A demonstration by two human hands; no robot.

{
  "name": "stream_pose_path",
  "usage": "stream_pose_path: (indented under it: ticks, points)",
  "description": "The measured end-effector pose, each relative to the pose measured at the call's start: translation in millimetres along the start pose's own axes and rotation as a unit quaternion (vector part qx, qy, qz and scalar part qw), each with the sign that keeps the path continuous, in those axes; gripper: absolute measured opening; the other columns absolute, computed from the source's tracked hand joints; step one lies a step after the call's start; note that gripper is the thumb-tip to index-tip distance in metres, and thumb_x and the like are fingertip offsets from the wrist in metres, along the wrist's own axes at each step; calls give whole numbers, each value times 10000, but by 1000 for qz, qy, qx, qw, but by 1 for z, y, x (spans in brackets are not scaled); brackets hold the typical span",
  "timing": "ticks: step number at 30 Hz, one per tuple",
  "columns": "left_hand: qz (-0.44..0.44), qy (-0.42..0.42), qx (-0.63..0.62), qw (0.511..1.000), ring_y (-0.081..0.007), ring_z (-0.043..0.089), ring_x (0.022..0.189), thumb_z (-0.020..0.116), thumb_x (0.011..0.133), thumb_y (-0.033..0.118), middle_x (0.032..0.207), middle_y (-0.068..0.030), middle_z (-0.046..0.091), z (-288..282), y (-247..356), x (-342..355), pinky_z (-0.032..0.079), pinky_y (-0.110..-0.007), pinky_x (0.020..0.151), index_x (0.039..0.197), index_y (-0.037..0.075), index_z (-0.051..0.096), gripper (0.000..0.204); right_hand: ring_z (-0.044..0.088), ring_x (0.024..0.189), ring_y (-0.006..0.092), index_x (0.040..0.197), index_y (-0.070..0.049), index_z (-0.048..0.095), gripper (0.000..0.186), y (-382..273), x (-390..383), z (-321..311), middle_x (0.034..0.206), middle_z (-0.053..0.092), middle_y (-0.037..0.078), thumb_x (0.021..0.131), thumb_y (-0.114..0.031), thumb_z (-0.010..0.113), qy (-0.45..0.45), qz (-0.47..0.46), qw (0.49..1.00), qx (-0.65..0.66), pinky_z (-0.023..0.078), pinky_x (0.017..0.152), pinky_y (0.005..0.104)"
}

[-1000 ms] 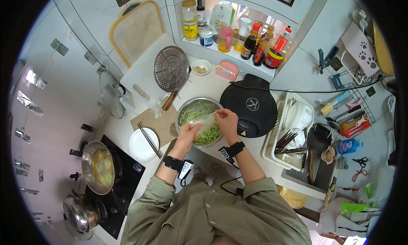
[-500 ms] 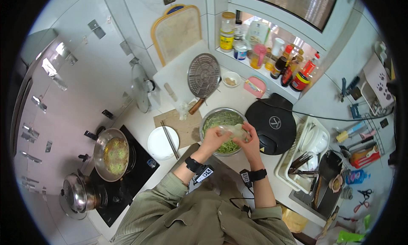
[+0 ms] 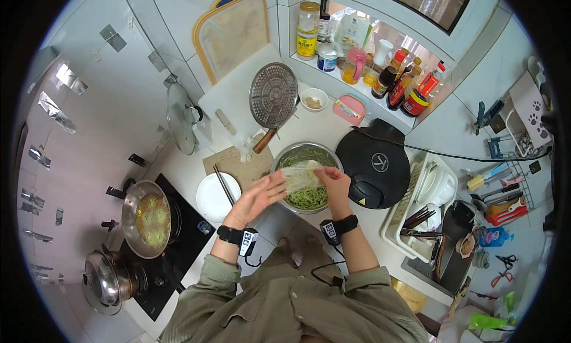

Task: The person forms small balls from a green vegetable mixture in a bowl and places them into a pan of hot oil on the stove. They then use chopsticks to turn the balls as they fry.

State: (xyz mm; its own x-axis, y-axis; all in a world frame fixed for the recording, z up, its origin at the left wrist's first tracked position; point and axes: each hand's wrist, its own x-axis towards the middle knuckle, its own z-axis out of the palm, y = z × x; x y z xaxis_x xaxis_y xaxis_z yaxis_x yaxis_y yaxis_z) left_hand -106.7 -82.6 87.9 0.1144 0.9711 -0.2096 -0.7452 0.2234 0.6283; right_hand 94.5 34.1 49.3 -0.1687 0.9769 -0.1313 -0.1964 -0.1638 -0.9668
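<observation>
Clear plastic (image 3: 299,177) above steel bowl (image 3: 297,148); right hand (image 3: 335,188) pinching it, left hand (image 3: 257,198) straight-fingered, against or inside it. Loose pinch could drop plastic onto bowl's green shreds (image 3: 309,198).

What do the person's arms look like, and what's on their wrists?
Olive-green sleeves end on the forearms. There's a black left wrist strap and a black right wrist strap. Each carries a small, boxy gadget, black and white with little markings, and a thin dark cable.
</observation>
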Motion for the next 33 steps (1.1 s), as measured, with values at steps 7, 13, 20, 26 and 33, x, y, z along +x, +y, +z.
stream_pose_path:
  ticks: [7, 13, 20, 26, 33]
  points:
    - [47, 158, 136, 977, -194, 559, 1077, 557, 941, 200, 1194, -100, 539, 5, 1, 3, 506, -350, 913, 1271, -14, 478, 401, 614, 807, 114, 914, 7, 630, 132, -1, 3, 29, 940, 650, 68, 801, -25, 690, -111, -61, 992, 24, 489, 691, 223]
    - [31, 191, 242, 951, -56, 607, 818, 617, 908, 146, 914, 2, 650, -1, -18, 22, 478, -202, 687, 1063, 32, 623, 192, 589, 994, 159, 1023, -11, 611, 226, 4, -12, 46, 1127, 546, 93, 802, -15, 655, -270, -84, 957, -68, 504, 789, 266]
    - [58, 244, 130, 959, -75, 620, 810, 613, 908, 129, 934, -19, 665, -8, -25, 29, 476, -188, 656, 1036, 34, 628, 160, 592, 974, 187, 1189, -43, 567, 416, 2, 0, 16, 1202, 547, 61, 817, -158, 713, -59, -181, 941, -281, 501, 759, 298]
    - [49, 161, 108, 980, -76, 603, 822, 602, 912, 113, 959, -13, 638, 0, -19, 42, 474, -201, 657, 1117, 35, 578, 220, 588, 967, 170, 1260, -64, 517, 447, 14, -10, 19, 1203, 541, 56, 869, -216, 673, -132, 288, 943, 98, 496, 798, 320]
    - [245, 219, 427, 842, -90, 573, 788, 628, 861, 65, 918, -28, 618, -32, -41, 50, 469, -224, 676, 1194, 35, 516, 353, 589, 894, 121, 1176, -34, 560, 382, 13, -5, 26, 1065, 607, 48, 828, -108, 696, -245, 189, 951, 18, 495, 742, 253]
